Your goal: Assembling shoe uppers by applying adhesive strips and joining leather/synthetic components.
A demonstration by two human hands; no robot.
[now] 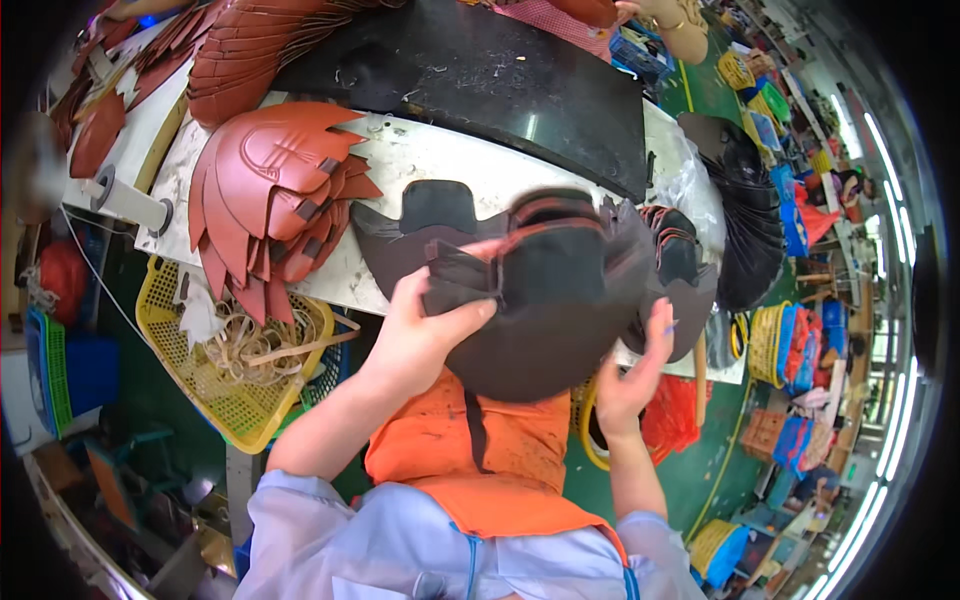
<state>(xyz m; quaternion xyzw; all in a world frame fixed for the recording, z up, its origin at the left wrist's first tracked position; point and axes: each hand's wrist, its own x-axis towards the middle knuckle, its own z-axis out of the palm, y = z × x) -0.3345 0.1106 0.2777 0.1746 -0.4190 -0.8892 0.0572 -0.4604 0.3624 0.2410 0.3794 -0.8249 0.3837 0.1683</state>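
Observation:
A stack of dark brown, shaped leather-like pieces (535, 345) is held up in front of me, over the near edge of the white table. My left hand (425, 325) pinches its left side, thumb on the front face. By the lower right edge of the stack, my right hand (632, 385) has its fingers apart, and I cannot tell whether it touches. Behind the stack, to the left, a similar dark piece with a rounded black tab (437, 208) lies on the table. More dark pieces (688, 305) sit just to the right.
Fanned reddish-brown pieces (270, 190) lie on the white table (430, 150) at left. A black board (500, 85) covers its back. A yellow basket (160, 330) with pale strips stands below left. Black pieces (745, 220) hang at far right. Another person's arm (680, 35) shows beyond.

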